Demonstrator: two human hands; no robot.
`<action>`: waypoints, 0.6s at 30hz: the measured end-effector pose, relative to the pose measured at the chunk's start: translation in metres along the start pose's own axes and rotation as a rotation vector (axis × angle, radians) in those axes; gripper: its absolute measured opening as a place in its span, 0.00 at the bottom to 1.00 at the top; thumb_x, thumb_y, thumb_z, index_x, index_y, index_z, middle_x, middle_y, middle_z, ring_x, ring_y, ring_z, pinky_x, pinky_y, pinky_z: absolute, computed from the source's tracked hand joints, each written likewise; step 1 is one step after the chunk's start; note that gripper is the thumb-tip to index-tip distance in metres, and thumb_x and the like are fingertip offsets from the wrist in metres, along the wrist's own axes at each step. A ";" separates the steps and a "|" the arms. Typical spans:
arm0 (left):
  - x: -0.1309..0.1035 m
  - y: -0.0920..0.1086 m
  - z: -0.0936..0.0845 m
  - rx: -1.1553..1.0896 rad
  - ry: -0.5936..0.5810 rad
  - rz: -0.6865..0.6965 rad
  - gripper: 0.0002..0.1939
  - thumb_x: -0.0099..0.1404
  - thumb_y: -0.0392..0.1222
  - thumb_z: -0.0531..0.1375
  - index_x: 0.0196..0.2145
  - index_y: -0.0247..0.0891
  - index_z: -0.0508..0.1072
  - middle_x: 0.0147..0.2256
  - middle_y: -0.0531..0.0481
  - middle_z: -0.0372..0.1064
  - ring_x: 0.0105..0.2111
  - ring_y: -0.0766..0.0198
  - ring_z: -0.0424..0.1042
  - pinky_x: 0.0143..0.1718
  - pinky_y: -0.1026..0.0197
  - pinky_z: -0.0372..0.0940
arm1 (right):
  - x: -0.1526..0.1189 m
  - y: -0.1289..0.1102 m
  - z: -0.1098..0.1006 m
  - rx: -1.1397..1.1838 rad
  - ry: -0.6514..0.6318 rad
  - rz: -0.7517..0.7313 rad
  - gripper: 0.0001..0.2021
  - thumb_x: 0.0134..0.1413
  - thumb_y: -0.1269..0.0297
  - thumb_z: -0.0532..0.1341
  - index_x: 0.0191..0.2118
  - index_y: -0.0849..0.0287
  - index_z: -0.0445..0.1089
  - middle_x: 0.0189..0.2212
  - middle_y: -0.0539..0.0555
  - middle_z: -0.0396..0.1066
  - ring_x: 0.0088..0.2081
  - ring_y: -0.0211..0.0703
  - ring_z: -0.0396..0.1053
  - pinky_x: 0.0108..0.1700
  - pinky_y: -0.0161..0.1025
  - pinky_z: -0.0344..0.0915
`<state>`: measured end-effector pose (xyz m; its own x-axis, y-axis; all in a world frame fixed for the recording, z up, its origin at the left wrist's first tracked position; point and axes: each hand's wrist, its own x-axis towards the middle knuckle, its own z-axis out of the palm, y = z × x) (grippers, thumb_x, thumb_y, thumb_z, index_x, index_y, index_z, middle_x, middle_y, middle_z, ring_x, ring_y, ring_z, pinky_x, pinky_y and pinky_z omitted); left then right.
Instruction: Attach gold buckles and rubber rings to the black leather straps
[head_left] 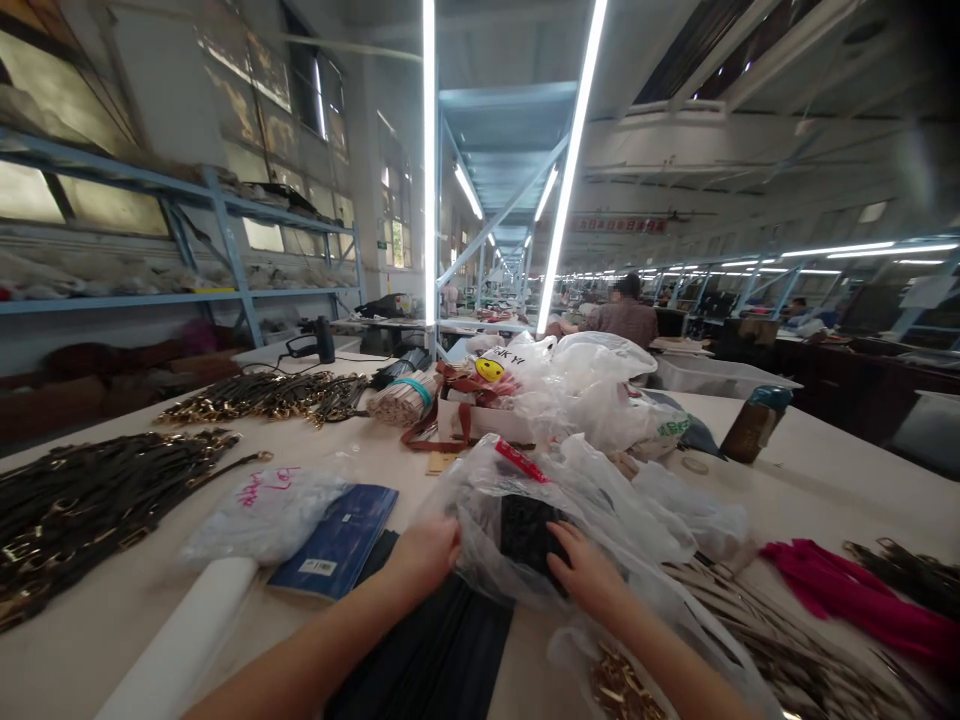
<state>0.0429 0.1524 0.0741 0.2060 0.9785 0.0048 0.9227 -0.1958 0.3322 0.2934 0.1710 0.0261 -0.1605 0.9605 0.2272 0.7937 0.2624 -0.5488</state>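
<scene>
A clear plastic bag [480, 475] with a red strip lies in front of me, its mouth facing me. My left hand [431, 545] is closed on the bag's left edge. Inside the mouth sits a black bundle [523, 530], its exact kind unclear. My right hand [589, 570] is at the bundle's right side, fingers bent over its edge and thumb hidden. Below the bag, long dark strips [442, 640] lie between my forearms. A blue booklet [337, 540] is left of my left hand. Gold metal pieces [622, 685] in plastic lie under my right forearm.
Black straps with gold buckles [112, 500] cover the table's left side. White plastic bags [592, 385] are piled behind. A brown bottle [756, 425] and magenta cloth [855, 590] are on the right. A white roll [180, 640] lies at front left. Another person [626, 310] is farther back.
</scene>
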 end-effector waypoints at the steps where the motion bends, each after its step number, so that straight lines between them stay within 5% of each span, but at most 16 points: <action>1: -0.015 -0.001 0.003 0.036 -0.021 -0.016 0.10 0.57 0.41 0.54 0.34 0.36 0.71 0.37 0.43 0.70 0.41 0.51 0.68 0.44 0.54 0.60 | -0.007 -0.005 -0.001 0.013 0.001 -0.009 0.24 0.48 0.66 0.51 0.52 0.69 0.61 0.55 0.67 0.59 0.54 0.52 0.59 0.55 0.46 0.54; 4: -0.050 -0.006 0.018 0.106 -0.022 -0.076 0.12 0.50 0.37 0.59 0.35 0.34 0.71 0.37 0.41 0.70 0.38 0.50 0.70 0.40 0.55 0.62 | -0.031 -0.026 0.001 0.050 0.020 -0.047 0.23 0.50 0.64 0.49 0.51 0.68 0.62 0.53 0.64 0.61 0.54 0.48 0.60 0.55 0.43 0.56; 8: -0.068 -0.012 0.029 0.072 0.058 -0.090 0.11 0.55 0.32 0.53 0.36 0.35 0.70 0.37 0.43 0.70 0.39 0.55 0.70 0.40 0.58 0.61 | -0.069 -0.053 0.010 0.227 0.055 -0.086 0.19 0.52 0.62 0.49 0.48 0.62 0.65 0.48 0.60 0.66 0.51 0.46 0.63 0.52 0.42 0.60; 15: -0.106 0.002 -0.007 -0.174 0.223 -0.040 0.08 0.60 0.38 0.50 0.34 0.38 0.67 0.32 0.50 0.69 0.34 0.63 0.68 0.37 0.64 0.60 | -0.127 -0.069 0.021 0.542 -0.071 0.005 0.20 0.51 0.53 0.53 0.46 0.59 0.67 0.43 0.60 0.70 0.46 0.49 0.67 0.48 0.43 0.64; 18: -0.126 0.015 -0.013 -0.652 0.314 -0.067 0.07 0.58 0.44 0.52 0.28 0.39 0.62 0.24 0.55 0.63 0.25 0.66 0.65 0.27 0.66 0.60 | -0.152 -0.081 0.029 0.742 -0.178 0.098 0.27 0.47 0.43 0.54 0.46 0.59 0.67 0.38 0.59 0.73 0.39 0.49 0.71 0.42 0.41 0.66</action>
<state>0.0263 0.0270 0.0905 -0.0375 0.9785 0.2028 0.5280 -0.1529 0.8354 0.2364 0.0065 0.0128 -0.2521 0.9663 0.0514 0.2176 0.1084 -0.9700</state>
